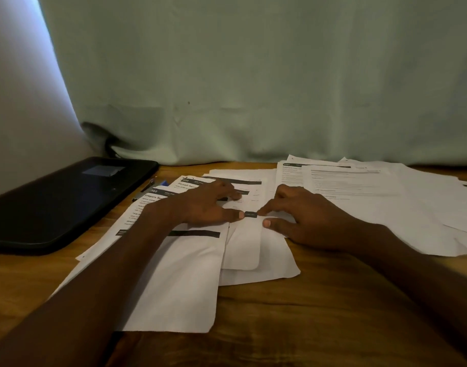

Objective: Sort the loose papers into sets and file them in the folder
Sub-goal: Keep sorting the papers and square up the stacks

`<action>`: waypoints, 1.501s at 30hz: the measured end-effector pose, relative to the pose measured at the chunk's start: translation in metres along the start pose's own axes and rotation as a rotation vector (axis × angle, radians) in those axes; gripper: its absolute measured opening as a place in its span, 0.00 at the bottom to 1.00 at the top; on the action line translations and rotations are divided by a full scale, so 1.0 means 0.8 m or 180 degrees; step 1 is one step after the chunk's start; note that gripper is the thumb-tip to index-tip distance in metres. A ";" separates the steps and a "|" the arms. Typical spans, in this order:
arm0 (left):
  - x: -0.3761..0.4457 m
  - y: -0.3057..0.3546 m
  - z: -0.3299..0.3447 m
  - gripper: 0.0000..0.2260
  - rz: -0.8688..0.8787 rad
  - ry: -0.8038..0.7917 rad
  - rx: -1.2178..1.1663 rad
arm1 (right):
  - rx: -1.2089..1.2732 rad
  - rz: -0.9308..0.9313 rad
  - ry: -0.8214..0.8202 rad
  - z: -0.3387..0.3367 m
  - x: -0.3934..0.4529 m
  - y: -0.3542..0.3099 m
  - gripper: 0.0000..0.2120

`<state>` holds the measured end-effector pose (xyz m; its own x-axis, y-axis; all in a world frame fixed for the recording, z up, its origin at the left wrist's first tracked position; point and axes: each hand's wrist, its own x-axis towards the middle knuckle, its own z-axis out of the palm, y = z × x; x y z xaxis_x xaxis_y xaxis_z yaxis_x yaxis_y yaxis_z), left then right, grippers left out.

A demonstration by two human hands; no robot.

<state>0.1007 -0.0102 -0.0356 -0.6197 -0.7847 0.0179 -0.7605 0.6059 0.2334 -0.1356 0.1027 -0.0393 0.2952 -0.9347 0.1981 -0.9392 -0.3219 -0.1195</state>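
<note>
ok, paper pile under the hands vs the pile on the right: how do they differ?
The pile under the hands carries bold black bars and large headings; the right pile shows only fine, faint text. The left hand and right hand rest on the first pile, with a small black clip between their fingertips; nothing touches the right pile. Both are loosely fanned white sheets lying flat on the wooden table.

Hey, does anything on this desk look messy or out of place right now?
Yes. The papers lie fanned and skewed across the table, overlapping at different angles instead of in squared sets. The black folder sits closed at the left, with no sheets visibly in it.
</note>
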 end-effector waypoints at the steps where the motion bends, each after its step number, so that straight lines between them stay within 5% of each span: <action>1: 0.001 0.000 0.001 0.28 -0.0006 -0.0034 0.0023 | 0.0039 0.0040 0.0013 0.001 0.000 -0.001 0.19; 10: 0.001 0.002 0.005 0.32 0.0094 0.0042 0.0149 | -0.0026 0.0221 -0.0038 0.005 0.010 0.000 0.26; 13: 0.000 0.011 0.012 0.36 0.0027 0.0086 0.0218 | 0.0020 0.0181 0.0022 0.004 0.011 -0.001 0.20; 20: 0.008 0.015 0.010 0.25 -0.0315 0.0484 0.0373 | 0.0036 0.0166 0.0105 0.007 0.013 0.001 0.16; 24: 0.008 0.026 0.017 0.23 0.0121 0.0607 0.0137 | 0.0065 0.0203 0.0191 0.009 0.011 0.003 0.19; 30: 0.010 0.029 0.013 0.36 -0.0197 0.0399 0.0555 | 0.0288 0.0117 0.0213 0.004 0.006 0.012 0.18; 36: 0.003 0.005 0.005 0.24 -0.0243 0.0347 0.0312 | 0.0342 0.0099 0.0158 0.006 0.004 0.016 0.19; 45: 0.006 0.010 0.011 0.23 -0.0350 0.0533 0.0200 | 0.0253 0.0132 0.0131 0.005 0.004 0.017 0.21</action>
<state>0.0897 -0.0079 -0.0420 -0.4952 -0.8542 0.1583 -0.8357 0.5182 0.1817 -0.1468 0.0947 -0.0442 0.2473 -0.9410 0.2311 -0.9331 -0.2955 -0.2050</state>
